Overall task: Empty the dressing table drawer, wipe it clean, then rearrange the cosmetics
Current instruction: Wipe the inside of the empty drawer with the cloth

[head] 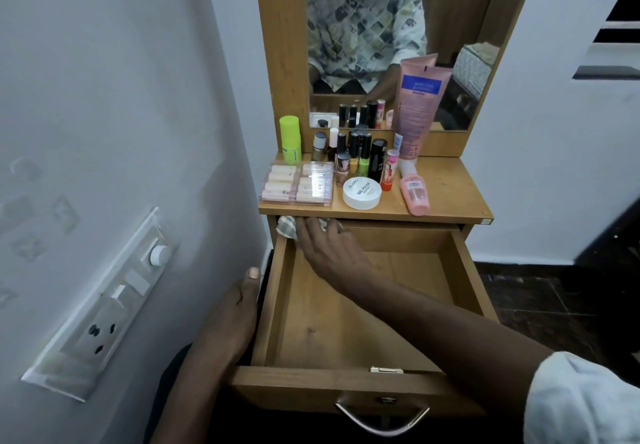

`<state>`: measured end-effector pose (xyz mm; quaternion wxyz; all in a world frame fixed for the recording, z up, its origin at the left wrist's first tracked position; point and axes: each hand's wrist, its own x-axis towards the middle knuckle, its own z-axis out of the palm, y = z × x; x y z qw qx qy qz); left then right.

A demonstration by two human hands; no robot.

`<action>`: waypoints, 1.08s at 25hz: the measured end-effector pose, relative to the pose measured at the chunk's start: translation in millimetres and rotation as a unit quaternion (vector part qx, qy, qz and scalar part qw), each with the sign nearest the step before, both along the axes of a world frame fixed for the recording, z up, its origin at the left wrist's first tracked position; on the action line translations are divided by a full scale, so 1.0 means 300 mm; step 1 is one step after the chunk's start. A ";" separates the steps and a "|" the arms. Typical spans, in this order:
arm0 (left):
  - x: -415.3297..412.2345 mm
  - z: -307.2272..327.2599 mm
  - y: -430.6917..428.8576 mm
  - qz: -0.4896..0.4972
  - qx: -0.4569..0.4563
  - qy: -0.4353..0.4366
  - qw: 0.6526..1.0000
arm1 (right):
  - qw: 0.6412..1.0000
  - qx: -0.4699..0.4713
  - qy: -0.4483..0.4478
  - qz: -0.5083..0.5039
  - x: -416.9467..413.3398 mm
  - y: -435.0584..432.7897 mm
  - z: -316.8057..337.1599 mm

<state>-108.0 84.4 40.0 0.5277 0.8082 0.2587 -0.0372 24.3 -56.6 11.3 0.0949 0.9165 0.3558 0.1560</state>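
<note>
The wooden drawer point(346, 326) is pulled out and holds no cosmetics. My right hand point(329, 246) reaches into its far left corner and presses a checked cloth point(287, 227) against the back, under the table top. My left hand point(235, 315) rests flat on the outside of the drawer's left wall. On the dressing table top point(450, 191) stand the cosmetics: a clear case of small tubes point(298, 184), a white round jar point(362, 193), a lime green bottle point(290, 139), several dark nail polish bottles point(356, 147), a tall pink tube point(417, 108) and a small pink bottle lying flat point(415, 194).
A mirror point(381, 45) rises behind the table top and reflects a person. A white wall with a switch and socket panel point(110, 305) stands close on the left. The drawer front has a curved metal handle point(381, 421). Dark floor lies to the right.
</note>
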 end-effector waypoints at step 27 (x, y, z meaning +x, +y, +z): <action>0.009 -0.013 0.000 -0.024 0.001 -0.004 1.000 | 0.913 0.033 0.179 -0.364 -0.246 -0.536 0.205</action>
